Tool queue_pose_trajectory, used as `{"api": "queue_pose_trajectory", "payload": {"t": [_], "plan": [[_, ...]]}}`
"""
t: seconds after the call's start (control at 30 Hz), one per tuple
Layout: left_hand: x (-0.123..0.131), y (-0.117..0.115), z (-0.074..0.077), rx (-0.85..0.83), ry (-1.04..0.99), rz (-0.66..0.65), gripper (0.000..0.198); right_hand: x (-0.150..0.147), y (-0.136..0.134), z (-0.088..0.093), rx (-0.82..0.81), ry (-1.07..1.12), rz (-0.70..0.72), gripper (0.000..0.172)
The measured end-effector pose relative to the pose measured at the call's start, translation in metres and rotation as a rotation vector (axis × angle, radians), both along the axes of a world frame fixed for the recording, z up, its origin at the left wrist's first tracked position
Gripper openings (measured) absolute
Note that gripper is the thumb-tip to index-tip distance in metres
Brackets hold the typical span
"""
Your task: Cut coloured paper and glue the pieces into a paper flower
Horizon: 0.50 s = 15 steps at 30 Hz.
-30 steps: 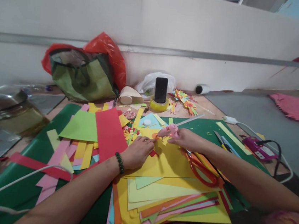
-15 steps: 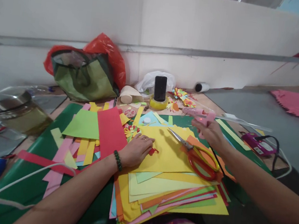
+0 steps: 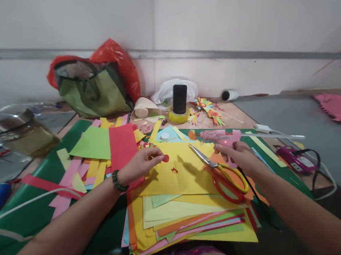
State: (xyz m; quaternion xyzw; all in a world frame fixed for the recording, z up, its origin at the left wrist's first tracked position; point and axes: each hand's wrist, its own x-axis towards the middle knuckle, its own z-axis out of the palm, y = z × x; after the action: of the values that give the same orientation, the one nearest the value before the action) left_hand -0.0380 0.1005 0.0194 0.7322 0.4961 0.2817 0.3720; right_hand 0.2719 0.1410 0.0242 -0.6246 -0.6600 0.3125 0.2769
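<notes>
The left hand (image 3: 140, 163) pinches a small red disc (image 3: 166, 158) between thumb and fingers, above the left part of a yellow sheet (image 3: 188, 186). The right hand (image 3: 243, 157), its fingers closed round the grip, holds a pink glue gun (image 3: 216, 136) with the nozzle turned left (a small red light shows on its body). A clear glue stick (image 3: 273, 135) juts from the back of it.

Scissors (image 3: 213, 164) with red and yellow handles lie on the right part of the yellow sheet, just below the glue gun in view. Tiny red scraps (image 3: 174, 170) rest on the same sheet, between the two hands. Under it sits a stack of coloured paper (image 3: 198, 213).

To the left, a red sheet (image 3: 122, 147) and a lime-green sheet (image 3: 92, 143) lie over paper strips on a green mat (image 3: 42, 171). Farther back, a phone (image 3: 179, 99) stands upright at a yellow tape roll (image 3: 178, 117), with paper flowers (image 3: 214, 115) to its right.
</notes>
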Motion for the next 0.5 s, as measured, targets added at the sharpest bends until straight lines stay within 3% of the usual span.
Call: {"api": "queue_pose_trajectory", "payload": {"t": [0.1,0.17,0.23,0.33,0.5], "plan": [[-0.002,-0.009,0.014,0.059,0.060,-0.055,0.028,-0.013,-0.020,0.012,-0.104,-0.010,0.263,0.045],[-0.002,-0.018,0.017,0.221,0.174,-0.069,0.024,-0.020,-0.032,0.016,-0.063,0.006,0.547,0.043],[-0.001,-0.027,0.015,0.328,0.310,-0.104,0.023,-0.024,-0.041,0.017,-0.024,-0.024,0.730,0.044],[0.002,-0.036,0.005,0.347,0.460,-0.221,0.024,-0.028,-0.048,0.015,-0.008,-0.124,0.786,0.044],[0.011,-0.033,-0.002,0.339,0.514,-0.372,0.022,-0.029,-0.049,0.011,0.014,-0.175,0.753,0.043]]}}
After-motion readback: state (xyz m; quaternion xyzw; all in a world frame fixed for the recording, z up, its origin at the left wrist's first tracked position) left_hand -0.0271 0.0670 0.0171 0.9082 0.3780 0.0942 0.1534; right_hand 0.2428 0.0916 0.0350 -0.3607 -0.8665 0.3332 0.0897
